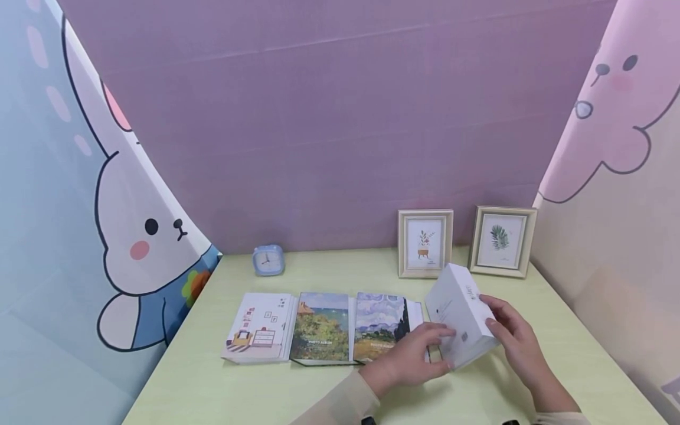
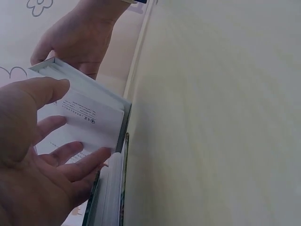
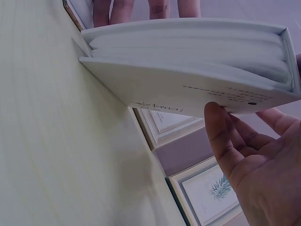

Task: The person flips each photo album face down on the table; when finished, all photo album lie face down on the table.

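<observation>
A thick white photo album (image 1: 459, 319) stands tilted over the right side of the table, its lower edge close to the tabletop. My right hand (image 1: 512, 336) grips it at the spine side, with the thumb (image 3: 214, 117) on one cover. On the opposite side, my left hand (image 1: 411, 357) has its fingers (image 2: 70, 153) loosely spread at the other cover. Pages show between the covers in the right wrist view. Just left of it lies a landscape-covered photo album (image 1: 379, 319), partly hidden by my left hand and wrist.
Farther left in the row are a seaside-painting photo album (image 1: 321, 324) and a white one with a furniture drawing (image 1: 260, 327). Behind stand a blue clock (image 1: 268, 260), a plant-pot picture frame (image 1: 425, 243) and a leaf picture frame (image 1: 502, 241). Fabric walls border the table (image 1: 186, 389).
</observation>
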`<state>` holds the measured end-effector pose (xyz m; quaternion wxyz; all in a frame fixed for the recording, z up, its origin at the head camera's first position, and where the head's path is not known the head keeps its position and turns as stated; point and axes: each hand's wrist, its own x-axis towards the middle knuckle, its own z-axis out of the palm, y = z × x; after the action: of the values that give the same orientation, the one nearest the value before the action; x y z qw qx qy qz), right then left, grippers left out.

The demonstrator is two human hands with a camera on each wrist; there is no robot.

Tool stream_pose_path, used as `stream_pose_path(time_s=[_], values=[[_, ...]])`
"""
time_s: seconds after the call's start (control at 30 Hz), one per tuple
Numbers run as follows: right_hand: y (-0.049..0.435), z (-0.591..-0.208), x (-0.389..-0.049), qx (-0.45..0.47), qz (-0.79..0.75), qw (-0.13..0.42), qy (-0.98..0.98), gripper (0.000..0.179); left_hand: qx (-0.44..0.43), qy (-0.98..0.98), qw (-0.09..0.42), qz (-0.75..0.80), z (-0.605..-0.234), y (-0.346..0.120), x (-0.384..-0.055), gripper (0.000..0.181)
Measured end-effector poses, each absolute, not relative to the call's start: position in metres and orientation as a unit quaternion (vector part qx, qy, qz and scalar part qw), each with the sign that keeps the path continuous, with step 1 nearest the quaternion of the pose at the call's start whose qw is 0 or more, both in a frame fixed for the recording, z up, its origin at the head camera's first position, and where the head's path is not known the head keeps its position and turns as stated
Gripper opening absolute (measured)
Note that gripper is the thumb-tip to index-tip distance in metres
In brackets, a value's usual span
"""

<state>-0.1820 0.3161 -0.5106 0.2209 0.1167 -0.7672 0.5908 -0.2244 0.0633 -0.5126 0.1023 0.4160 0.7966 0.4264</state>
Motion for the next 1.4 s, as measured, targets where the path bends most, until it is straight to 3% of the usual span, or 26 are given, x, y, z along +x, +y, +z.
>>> stream_pose_path(time_s=[0.23, 0.67, 1.03, 1.4], values=[[0.316, -0.510, -0.182, 0.077, 0.568, 0.230, -0.787, 0.036, 0.420, 0.828, 0.081, 0.363, -0.513, 0.063, -0.224, 0.056], [0.320, -0.510, -0.184, 0.001, 0.542, 0.227, -0.809, 0.038, 0.395, 0.856, 0.110, 0.315, -0.512, 0.065, -0.221, 0.059], [0.326, -0.510, -0.185, -0.054, 0.522, 0.228, -0.820, 0.036, 0.402, 0.867, 0.105, 0.275, -0.512, 0.067, -0.219, 0.064], [0.330, -0.506, -0.182, -0.113, 0.485, 0.173, -0.850, 0.043, 0.408, 0.871, 0.102, 0.255, -0.516, 0.068, -0.219, 0.063]])
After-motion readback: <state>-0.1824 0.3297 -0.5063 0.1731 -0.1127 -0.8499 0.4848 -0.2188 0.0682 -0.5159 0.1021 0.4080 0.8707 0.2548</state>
